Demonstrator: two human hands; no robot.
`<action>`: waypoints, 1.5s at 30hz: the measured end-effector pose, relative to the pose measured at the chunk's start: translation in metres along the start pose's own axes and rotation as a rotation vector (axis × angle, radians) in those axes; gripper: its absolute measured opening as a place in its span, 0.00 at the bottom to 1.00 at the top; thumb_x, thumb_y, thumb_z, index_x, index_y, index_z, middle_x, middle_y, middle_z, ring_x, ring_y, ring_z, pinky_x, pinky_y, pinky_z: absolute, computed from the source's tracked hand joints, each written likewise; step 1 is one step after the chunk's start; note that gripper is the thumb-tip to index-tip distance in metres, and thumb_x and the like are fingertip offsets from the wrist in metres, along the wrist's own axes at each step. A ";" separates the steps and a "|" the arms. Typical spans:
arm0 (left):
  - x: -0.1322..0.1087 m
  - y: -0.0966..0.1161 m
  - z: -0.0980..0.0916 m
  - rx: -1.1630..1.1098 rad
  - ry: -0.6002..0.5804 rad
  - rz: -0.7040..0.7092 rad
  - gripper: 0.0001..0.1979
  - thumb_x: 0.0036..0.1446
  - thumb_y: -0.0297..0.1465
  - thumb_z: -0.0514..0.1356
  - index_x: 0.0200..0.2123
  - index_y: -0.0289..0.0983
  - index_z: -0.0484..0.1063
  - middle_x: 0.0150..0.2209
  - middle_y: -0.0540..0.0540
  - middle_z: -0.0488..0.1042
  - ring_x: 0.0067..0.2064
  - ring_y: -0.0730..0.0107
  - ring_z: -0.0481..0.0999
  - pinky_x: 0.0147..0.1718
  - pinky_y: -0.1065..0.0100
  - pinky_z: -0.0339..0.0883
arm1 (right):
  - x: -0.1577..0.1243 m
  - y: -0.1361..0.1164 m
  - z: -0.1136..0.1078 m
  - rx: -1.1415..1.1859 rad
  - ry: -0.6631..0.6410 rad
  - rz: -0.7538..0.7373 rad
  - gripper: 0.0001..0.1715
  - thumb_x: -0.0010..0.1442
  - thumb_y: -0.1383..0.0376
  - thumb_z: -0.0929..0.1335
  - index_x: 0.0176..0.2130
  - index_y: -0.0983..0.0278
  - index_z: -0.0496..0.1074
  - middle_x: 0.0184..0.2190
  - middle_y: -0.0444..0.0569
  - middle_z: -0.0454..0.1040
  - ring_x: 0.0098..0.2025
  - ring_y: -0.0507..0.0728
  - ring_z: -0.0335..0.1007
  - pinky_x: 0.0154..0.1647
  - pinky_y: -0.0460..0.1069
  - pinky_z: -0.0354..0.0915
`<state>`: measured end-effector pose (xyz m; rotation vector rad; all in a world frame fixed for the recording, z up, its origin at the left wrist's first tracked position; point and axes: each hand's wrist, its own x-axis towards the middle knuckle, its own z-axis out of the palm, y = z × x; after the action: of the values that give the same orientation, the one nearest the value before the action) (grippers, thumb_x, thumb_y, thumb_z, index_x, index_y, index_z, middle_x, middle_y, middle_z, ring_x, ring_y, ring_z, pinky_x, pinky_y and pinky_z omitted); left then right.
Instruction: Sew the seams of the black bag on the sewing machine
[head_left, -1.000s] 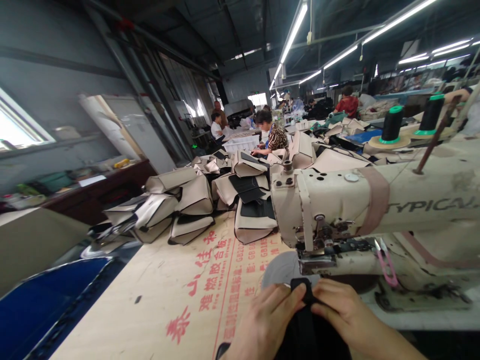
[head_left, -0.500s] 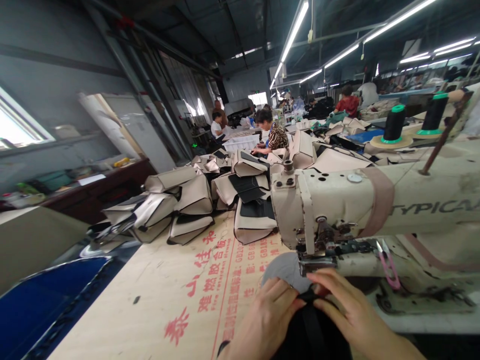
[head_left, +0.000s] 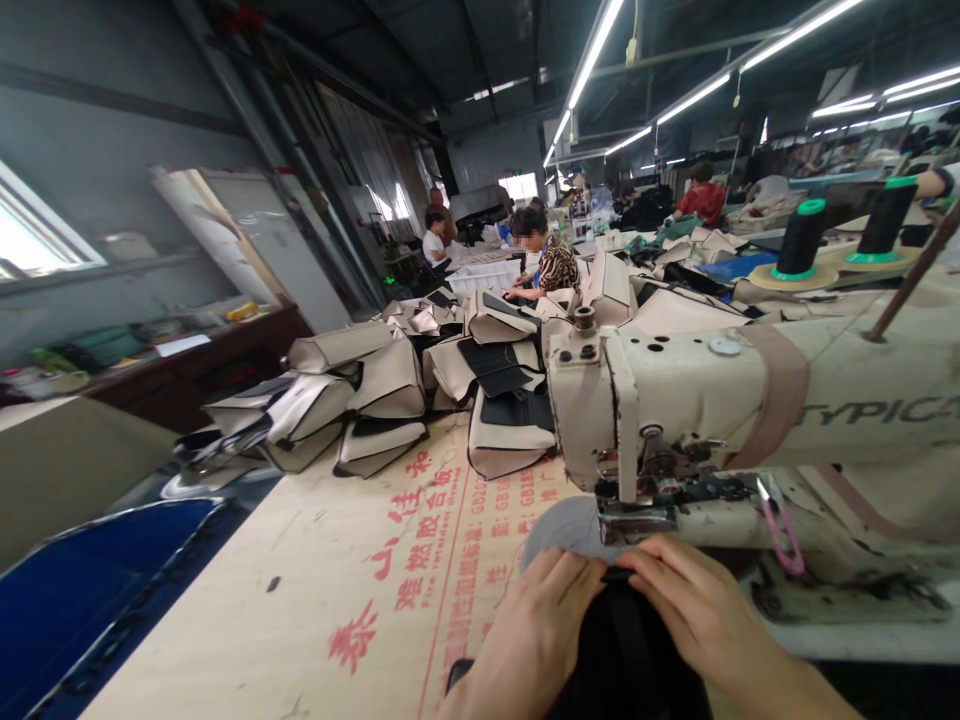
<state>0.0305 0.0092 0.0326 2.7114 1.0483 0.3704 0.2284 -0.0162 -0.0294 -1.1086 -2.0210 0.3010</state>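
Observation:
My left hand (head_left: 536, 630) and my right hand (head_left: 694, 610) lie side by side on a black fabric piece (head_left: 619, 655) with a raised black strap down its middle. Both hands' fingers are curled and pressed onto the fabric, fingertips meeting at its far end. That end sits just below the presser foot (head_left: 637, 522) of a cream sewing machine (head_left: 750, 400). The cloth's lower part runs out of view at the bottom edge.
A plywood tabletop (head_left: 360, 590) with red printed characters spreads to the left. Several beige-and-black sewn covers (head_left: 390, 390) are heaped at its far end. Black thread cones (head_left: 799, 240) stand behind the machine. A pink thread snip (head_left: 780, 520) hangs on it. Other people sit working farther back.
Both hands have pushed the black fabric's end forward, closer under the presser foot. The camera has shifted slightly.

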 end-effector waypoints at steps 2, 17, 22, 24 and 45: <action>0.004 0.000 0.000 -0.033 -0.025 -0.031 0.13 0.62 0.27 0.45 0.43 0.39 0.67 0.39 0.46 0.70 0.44 0.66 0.69 0.46 0.64 0.66 | 0.003 0.000 -0.002 0.061 -0.075 0.049 0.13 0.65 0.67 0.57 0.49 0.61 0.62 0.40 0.50 0.65 0.41 0.54 0.64 0.42 0.50 0.64; -0.003 -0.001 0.001 -0.292 -0.055 -0.326 0.18 0.55 0.26 0.51 0.50 0.40 0.64 0.47 0.45 0.69 0.47 0.66 0.69 0.47 0.65 0.63 | 0.006 0.010 0.015 0.104 -0.043 0.119 0.12 0.66 0.63 0.56 0.41 0.63 0.64 0.37 0.48 0.66 0.40 0.55 0.63 0.41 0.51 0.59; -0.007 -0.012 -0.003 -0.221 -0.205 -0.224 0.33 0.45 0.16 0.46 0.56 0.42 0.60 0.55 0.48 0.65 0.55 0.66 0.64 0.54 0.64 0.56 | 0.014 0.008 0.009 0.091 -0.125 0.091 0.14 0.66 0.63 0.56 0.38 0.64 0.66 0.35 0.48 0.67 0.38 0.56 0.62 0.39 0.51 0.56; 0.001 -0.019 -0.015 -0.244 -0.326 -0.145 0.28 0.45 0.17 0.48 0.49 0.43 0.68 0.48 0.49 0.72 0.50 0.65 0.69 0.49 0.66 0.61 | 0.019 0.007 0.007 0.129 -0.168 0.105 0.14 0.66 0.63 0.56 0.36 0.64 0.67 0.34 0.48 0.67 0.37 0.56 0.62 0.38 0.50 0.55; 0.115 -0.090 -0.029 -0.307 -0.250 -0.257 0.12 0.34 0.39 0.68 0.24 0.41 0.74 0.27 0.52 0.75 0.33 0.67 0.72 0.36 0.71 0.63 | 0.034 -0.031 0.084 1.006 0.384 1.018 0.33 0.50 0.41 0.61 0.32 0.69 0.72 0.27 0.50 0.72 0.34 0.59 0.66 0.33 0.48 0.63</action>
<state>0.0476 0.1558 0.0522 2.2507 1.1421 0.1294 0.1375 0.0057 -0.0491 -1.2436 -0.6122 1.3123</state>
